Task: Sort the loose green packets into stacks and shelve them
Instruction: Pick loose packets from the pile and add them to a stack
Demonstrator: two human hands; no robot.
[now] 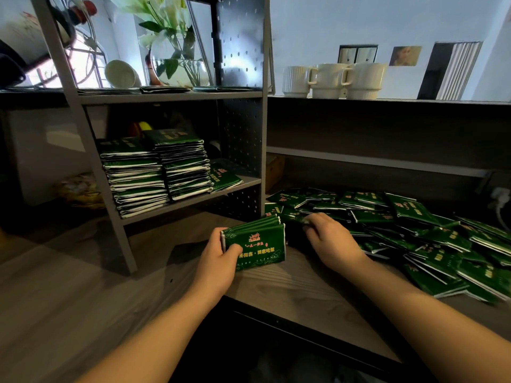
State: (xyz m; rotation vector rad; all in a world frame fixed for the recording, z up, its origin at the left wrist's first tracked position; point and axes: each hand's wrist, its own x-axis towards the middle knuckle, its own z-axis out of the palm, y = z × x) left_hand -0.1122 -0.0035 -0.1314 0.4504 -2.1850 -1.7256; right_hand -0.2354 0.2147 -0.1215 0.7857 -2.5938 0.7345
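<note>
Two bare forearms are reaching in from the bottom edge toward frame centre, over a wood-grain desk [290, 283]. Left hand [218, 258], centre-left, is gripping a small bundle [255, 244] of green packets held on edge w/ the printed face toward the camera; thumb is lying across the front, other fingers are wrapping behind, so fingers are clamped on the bundle. Right hand [330, 239], just right of the bundle, is lying palm-down at the near-left edge of the loose pile [409, 230]; fingers are curling down onto packets there, tips touching them, but whether they're pinching one can't be told. The pile is sprawling over the desk from centre to the right edge, packets overlapping at all angles. Further back, centre-left, a grey metal rack [260, 134] w/ perforated side panel is standing on the desk. On its lower shelf two tall stacks [154, 172] of the same packets are sitting side by side, touching, w/ a couple of flat packets [225, 176] lying just right of them. On the rack's top shelf, upper left, a few flat packets are lying at the front edge, w/ a white bowl [121, 74] tipped on its side and a glass vase [179, 70] of white flowers behind. Upper right, on a dark ledge, three white mugs [331, 80] are standing in a row, close together, and a striped black-and-white item is leaning on the wall near the right edge.
</note>
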